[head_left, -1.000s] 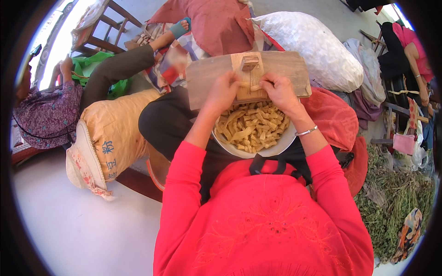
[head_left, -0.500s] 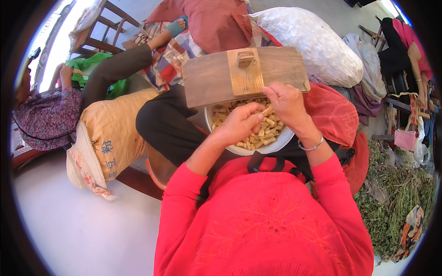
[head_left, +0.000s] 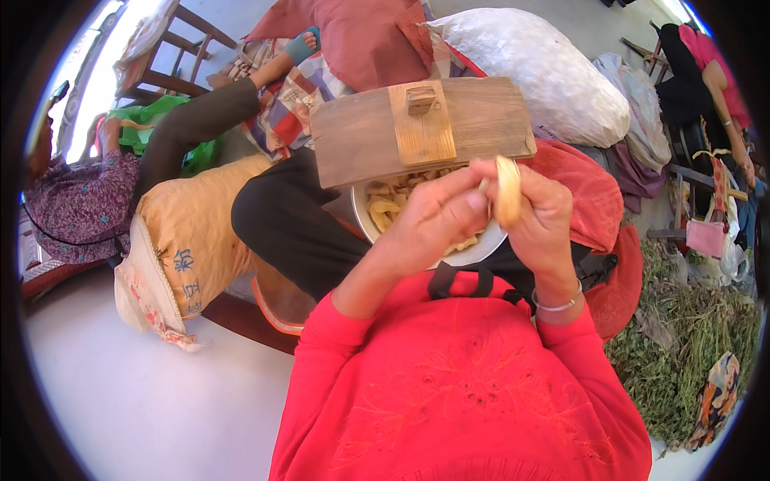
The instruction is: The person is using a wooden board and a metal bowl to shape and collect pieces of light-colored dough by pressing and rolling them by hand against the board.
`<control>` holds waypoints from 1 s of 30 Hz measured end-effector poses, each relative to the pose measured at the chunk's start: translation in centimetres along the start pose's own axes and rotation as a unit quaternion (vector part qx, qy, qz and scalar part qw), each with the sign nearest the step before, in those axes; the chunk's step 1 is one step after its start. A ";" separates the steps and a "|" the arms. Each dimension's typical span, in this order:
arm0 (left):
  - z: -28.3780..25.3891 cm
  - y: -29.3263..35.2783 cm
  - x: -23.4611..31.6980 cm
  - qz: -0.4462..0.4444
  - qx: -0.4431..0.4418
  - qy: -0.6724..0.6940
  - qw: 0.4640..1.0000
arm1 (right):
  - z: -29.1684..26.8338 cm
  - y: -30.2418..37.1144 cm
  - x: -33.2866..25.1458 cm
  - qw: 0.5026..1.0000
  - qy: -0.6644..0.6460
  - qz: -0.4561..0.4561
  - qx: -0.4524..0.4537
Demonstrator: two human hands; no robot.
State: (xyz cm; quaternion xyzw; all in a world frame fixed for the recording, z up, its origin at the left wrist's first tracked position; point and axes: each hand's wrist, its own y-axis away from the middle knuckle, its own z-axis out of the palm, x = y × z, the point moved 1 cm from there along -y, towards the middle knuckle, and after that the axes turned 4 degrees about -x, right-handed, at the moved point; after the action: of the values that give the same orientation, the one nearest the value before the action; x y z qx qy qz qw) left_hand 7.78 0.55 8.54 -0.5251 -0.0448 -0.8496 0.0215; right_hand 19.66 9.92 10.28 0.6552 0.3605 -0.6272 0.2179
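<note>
In front of my chest, my right hand (head_left: 544, 215) grips a curved, pale yellow strip (head_left: 508, 192) that stands upright between its fingers. My left hand (head_left: 429, 218) is closed in a pinch right beside it, with a small pale tip at its fingertips that I cannot make out. Beneath both hands sits a white bowl (head_left: 360, 210) of pale yellow cut pieces (head_left: 387, 200), partly hidden by my hands. A wooden board (head_left: 345, 144) with a lighter cross strip and a small raised block (head_left: 420, 99) lies across the bowl's far side.
At the left stands an orange-tan sack (head_left: 212, 216), near a seated person's dark-trousered leg (head_left: 204, 116). A full white sack (head_left: 537, 68) rests beyond the board. Red cloth (head_left: 581, 192) lies by my right side. Dried green plants (head_left: 682, 345) cover the floor at the right.
Both hands have risen from over the bowl toward my chest and moved slightly right. The right hand has turned, and the curved yellow strip now shows plainly in it.
</note>
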 end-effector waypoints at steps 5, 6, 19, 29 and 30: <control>-0.5 -1.9 -3.0 0.017 0.032 0.012 0.999 | -0.4 -1.7 5.1 0.939 0.296 -0.169 0.047; -0.9 -2.0 -3.6 -0.013 0.047 0.029 0.998 | -0.5 -1.7 5.6 0.930 0.325 -0.166 0.048; -3.0 0.1 -8.0 0.095 0.136 -0.624 0.763 | 0.1 2.3 13.3 0.924 -0.133 0.335 -0.127; -2.2 -0.5 -7.2 0.105 0.144 -0.441 0.880 | 0.3 1.7 12.7 0.985 -0.044 0.139 -0.096; -2.3 -0.9 -7.4 0.087 0.151 -0.442 0.880 | 0.5 1.6 12.2 0.989 0.126 0.023 -0.077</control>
State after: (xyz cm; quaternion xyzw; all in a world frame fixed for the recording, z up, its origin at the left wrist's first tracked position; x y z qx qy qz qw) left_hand 9.00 1.10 0.89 -0.8383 -0.1313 -0.5069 0.1520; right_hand 19.94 11.00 -1.99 0.7185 0.4175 -0.5043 0.2349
